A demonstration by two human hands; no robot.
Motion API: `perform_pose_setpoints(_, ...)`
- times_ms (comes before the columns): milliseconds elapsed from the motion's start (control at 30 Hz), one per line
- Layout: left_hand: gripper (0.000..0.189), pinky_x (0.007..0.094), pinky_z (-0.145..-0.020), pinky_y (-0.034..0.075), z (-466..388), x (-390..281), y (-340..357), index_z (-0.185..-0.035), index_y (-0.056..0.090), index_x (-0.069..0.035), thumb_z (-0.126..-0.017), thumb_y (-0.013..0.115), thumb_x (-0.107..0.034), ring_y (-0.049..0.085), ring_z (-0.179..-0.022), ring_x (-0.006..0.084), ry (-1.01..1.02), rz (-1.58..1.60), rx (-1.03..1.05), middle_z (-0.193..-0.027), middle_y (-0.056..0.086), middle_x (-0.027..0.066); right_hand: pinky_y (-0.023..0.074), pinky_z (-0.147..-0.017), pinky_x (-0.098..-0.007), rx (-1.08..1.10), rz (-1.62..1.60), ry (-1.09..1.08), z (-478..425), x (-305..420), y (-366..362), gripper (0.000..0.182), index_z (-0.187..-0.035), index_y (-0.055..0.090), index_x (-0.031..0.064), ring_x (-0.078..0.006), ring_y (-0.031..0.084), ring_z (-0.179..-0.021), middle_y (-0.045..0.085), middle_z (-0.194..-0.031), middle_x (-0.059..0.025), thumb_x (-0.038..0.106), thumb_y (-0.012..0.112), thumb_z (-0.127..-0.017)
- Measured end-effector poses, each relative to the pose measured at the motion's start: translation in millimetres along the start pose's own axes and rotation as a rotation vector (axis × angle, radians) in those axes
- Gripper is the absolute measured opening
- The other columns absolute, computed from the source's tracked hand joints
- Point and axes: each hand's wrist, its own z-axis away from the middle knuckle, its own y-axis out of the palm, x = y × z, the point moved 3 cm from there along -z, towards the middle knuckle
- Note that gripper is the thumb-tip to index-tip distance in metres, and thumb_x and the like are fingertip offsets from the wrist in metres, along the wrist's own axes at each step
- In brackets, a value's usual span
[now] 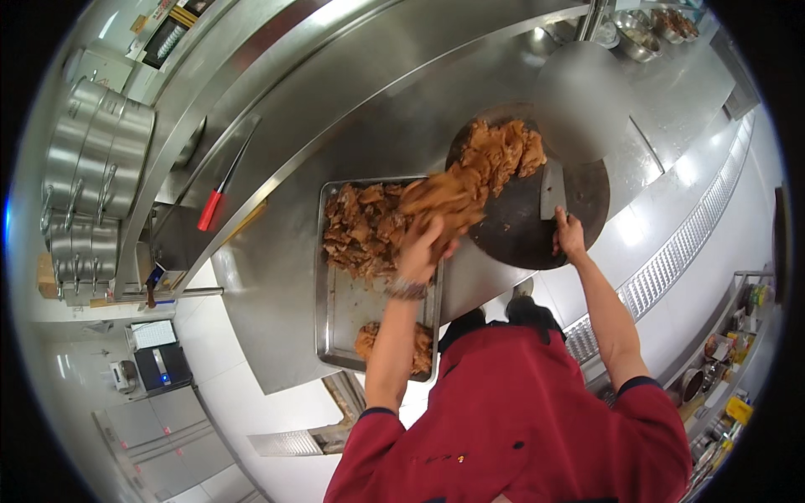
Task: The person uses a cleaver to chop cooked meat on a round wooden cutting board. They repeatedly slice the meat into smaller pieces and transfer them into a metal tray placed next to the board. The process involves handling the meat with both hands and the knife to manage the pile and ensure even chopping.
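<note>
My left hand (pixel 424 248) grips a large piece of brown cooked meat (pixel 443 201), blurred by motion, between a metal tray and a round chopping board. Chopped brown meat (pixel 358 229) fills the far part of the tray (pixel 322 302); another lump (pixel 421 352) lies at its near end, partly behind my left forearm. On the dark round board (pixel 516 232), more meat (pixel 503 151) lies on the far left side. My right hand (pixel 568 234) holds a cleaver (pixel 552 192) by its handle, the broad blade flat over the board.
A red-handled pointed tool (pixel 210 209) lies on the steel shelf at left, near stacked steel pots (pixel 100 144). Metal bowls (pixel 636 38) stand at the far right of the steel counter (pixel 251 302). A blurred round patch hides part of the board's far edge.
</note>
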Motion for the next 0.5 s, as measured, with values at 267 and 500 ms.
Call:
perform_pose_setpoints(267,0.042,0.0365,-0.087,0.056,-136,68,38,-0.132,0.047,-0.001,-0.094,0.062,-0.011,0.064,-0.101,0.0224,0.07,0.026,-0.094,-0.117,0.061,0.0114,0.0425,-0.031,-0.0356,0.042,-0.049,-0.03,1,4,4,0.058,-0.082,0.046,0.0011,-0.0207,0.048,-0.033,0.047,-0.048,-0.0092,0.057,0.048,-0.095)
perform_pose_setpoints(500,0.045,0.033,-0.077,0.054,35,71,-124,-0.124,0.057,-0.005,-0.082,0.071,-0.013,0.066,-0.092,0.0199,0.314,-1.033,-0.648,-0.108,0.068,0.0085,0.041,-0.033,-0.0349,0.026,-0.003,-0.029,-7,-13,-1,0.062,-0.077,0.05,0.0006,-0.0211,0.048,-0.035,0.047,-0.05,-0.0094,0.06,0.045,-0.095)
